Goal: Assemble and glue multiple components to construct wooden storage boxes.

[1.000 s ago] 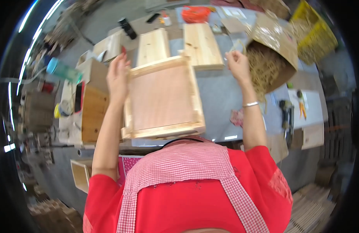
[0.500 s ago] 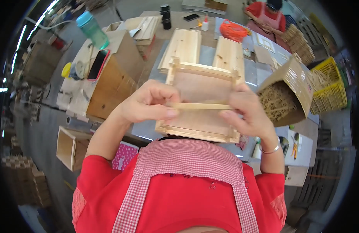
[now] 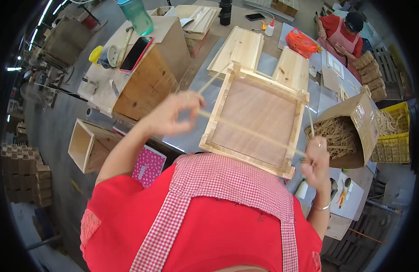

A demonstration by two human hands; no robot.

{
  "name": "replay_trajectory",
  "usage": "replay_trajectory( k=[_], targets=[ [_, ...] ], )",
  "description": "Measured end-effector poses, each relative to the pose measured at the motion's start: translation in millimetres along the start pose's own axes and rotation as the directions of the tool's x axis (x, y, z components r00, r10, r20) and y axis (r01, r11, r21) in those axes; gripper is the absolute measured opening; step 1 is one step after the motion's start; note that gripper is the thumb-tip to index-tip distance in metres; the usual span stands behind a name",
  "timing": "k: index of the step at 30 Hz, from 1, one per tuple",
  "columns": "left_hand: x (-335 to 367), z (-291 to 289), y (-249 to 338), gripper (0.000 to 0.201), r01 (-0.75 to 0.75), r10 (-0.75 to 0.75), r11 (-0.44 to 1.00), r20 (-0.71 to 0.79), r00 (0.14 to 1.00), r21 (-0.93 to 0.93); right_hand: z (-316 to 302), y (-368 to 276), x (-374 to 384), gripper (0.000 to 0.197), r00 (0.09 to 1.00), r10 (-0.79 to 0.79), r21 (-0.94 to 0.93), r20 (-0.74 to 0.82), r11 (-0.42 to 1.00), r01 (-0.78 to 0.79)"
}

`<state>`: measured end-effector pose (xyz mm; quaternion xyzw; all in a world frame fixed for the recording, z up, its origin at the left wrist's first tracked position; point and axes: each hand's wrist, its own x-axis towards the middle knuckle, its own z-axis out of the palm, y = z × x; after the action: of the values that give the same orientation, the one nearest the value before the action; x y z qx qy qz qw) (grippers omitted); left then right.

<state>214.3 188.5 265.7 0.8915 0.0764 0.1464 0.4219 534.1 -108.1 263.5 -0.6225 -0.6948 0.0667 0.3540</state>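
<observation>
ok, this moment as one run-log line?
left hand: holds tan band | right hand: holds same band | wooden box: band around far corners, near span crossing over it | carton: right of box

Grey tabletop [image 3: 190, 142] leaves a lane between the wooden-faced box [image 3: 148, 93] and the wooden frame [image 3: 268, 106], though the left hand [image 3: 175, 113] hangs over it; across the frame, the stretched rubber band [image 3: 250, 131] hinders passage from above; pine boards [image 3: 239, 50] lie beyond its far edge, a narrow gap between the stacks, and the right hand [image 3: 316, 162] and open carton [image 3: 364, 121] crowd the right
</observation>
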Motion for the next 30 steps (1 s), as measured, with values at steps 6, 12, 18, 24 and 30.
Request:
replay_trajectory(
  k=[6, 12, 18, 24, 30],
  targets=[
    [-29.4, 12.4, 14.4, 0.042, -0.016, 0.018, 0.999, 0.06, 0.998, -0.037, 3.8, -44.8, -6.9, 0.06, 0.975, 0.194, 0.073, 0.11, 0.976, -0.203],
    [-21.0, 17.1, 22.0, 0.037, -0.204, 0.231, 0.948, -0.088, 0.969, 0.245, 20.2, -53.6, -8.5, 0.048, 0.98, 0.191, 0.012, -0.045, 0.981, -0.191],
    [-34.5, 50.8, 10.6, 0.026, -0.367, 0.541, 0.741, -0.175, 0.823, 0.563, 39.0, -58.5, -18.2, 0.046, 0.983, 0.007, -0.249, -0.181, 0.967, -0.053],
    [-37.2, 57.3, 2.0, 0.036, -0.33, 0.48, 0.82, -0.247, 0.842, 0.468, 40.3, -43.1, -17.9, 0.046, 0.985, -0.017, -0.237, -0.172, 0.971, -0.024],
    [-48.0, 71.6, 15.3, 0.043, -0.132, 0.041, 0.966, -0.373, 0.927, -0.222, 43.6, -13.2, -19.2, 0.055, 0.989, -0.066, -0.038, -0.134, 0.997, 0.062]
  ],
)
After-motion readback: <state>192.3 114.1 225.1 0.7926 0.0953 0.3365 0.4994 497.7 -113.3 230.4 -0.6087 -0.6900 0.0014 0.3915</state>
